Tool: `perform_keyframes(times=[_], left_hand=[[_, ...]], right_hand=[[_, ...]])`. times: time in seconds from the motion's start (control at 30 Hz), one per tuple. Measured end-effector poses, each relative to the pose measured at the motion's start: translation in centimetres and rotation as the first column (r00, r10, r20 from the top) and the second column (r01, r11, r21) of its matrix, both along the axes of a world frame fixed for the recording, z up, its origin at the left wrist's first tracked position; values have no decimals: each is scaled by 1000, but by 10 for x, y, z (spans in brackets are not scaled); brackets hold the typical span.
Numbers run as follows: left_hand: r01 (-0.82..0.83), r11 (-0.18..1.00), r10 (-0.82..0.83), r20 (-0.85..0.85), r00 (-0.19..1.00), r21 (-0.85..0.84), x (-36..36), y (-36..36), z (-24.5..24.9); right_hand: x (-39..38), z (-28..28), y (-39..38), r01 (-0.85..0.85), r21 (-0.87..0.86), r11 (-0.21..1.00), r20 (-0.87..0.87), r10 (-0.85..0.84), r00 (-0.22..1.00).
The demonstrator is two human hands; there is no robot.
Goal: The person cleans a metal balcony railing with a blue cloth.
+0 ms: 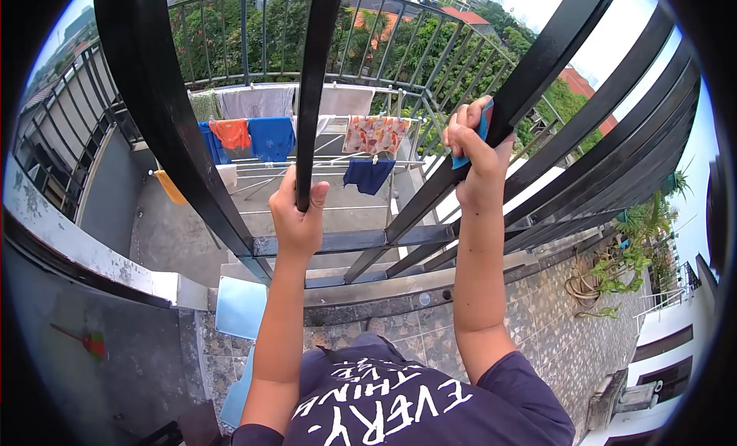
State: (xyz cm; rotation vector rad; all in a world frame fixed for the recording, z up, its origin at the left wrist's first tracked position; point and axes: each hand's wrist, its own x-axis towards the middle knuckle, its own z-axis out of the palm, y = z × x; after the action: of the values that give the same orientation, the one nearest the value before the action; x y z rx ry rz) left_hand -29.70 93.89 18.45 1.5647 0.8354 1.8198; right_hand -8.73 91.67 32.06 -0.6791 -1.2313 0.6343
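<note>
My left hand [298, 222] is closed around a slim black metal bar [313, 100] of the railing, thumb on its near side. Higher and to the right, my right hand [480, 150] curls around a thicker black bar [549, 51]. Between its fingers and the metal is a folded blue cloth [484, 127], pressed against the bar; most of it is hidden by the fingers. Both bars slant down toward a dark lower rail [353, 241].
Beyond the bars, drying racks hold blue towels [272, 139], an orange cloth [230, 133] and a patterned cloth [376, 133]. A light blue stool [240, 306] stands beside me at lower left. Tiled floor [553, 323], a coiled hose [587, 285] and plants [645, 227] lie to the right.
</note>
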Motion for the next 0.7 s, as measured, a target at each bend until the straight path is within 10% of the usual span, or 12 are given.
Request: perform_keyframes(times=[0.13, 0.23, 0.4, 0.6, 0.7], left_hand=[[-2, 1000, 3, -12, 1000, 19, 0, 3, -1], [-1, 1000, 1, 2, 1000, 29, 0, 4, 3], [-9, 1000, 10, 1, 1000, -20, 0, -1, 0], [-11, 1000, 11, -9, 1000, -6, 1, 2, -2], [-35, 999, 35, 1, 999, 30, 3, 4, -1]], right_hand=[[2, -198, -6, -12, -260, 966, 58, 28, 998], [3, -176, -3, -16, -282, 959, -7, 15, 1000], [5, 24, 2, 20, -81, 996, 32, -17, 999], [-7, -148, -3, 72, -205, 976, -37, -81, 996], [1, -115, -4, 72, -244, 967, 39, -64, 997]])
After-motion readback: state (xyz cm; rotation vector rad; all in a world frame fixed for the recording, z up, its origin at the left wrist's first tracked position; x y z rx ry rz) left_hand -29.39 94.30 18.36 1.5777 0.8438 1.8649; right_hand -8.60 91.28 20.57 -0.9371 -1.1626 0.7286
